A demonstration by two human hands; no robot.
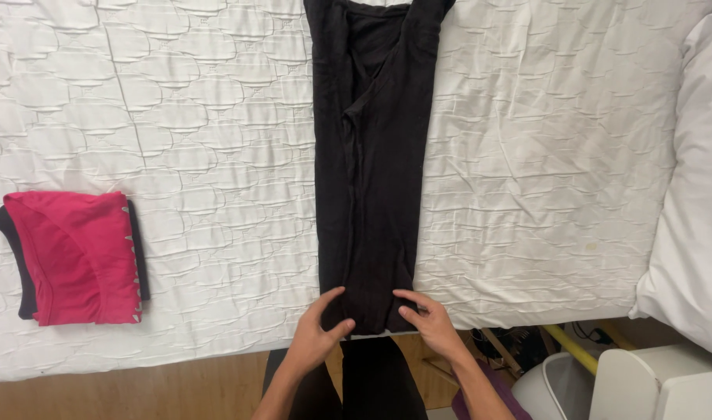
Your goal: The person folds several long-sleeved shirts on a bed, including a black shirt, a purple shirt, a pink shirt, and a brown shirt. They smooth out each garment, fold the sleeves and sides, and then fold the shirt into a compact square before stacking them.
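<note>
below, from the head view, the left hand (pixel 319 328) and right hand (pixel 427 323) pinched the near end of a long black garment (pixel 369 171) laid flat on the white quilted bed (pixel 543 155). left of the garment lay a folded red garment (pixel 74 257).

I look down on a bed (pixel 543 155) covered by a white quilted spread (pixel 177 101), creased and evenly lit. A white pillow (pixel 694 202) lies along its right side. Below the bed's edge I see a wood floor (pixel 122 397). At lower right stand a white bin (pixel 554 389), a white cabinet (pixel 659 381) and a yellow bar (pixel 572 348), with dark cables behind them.
</note>
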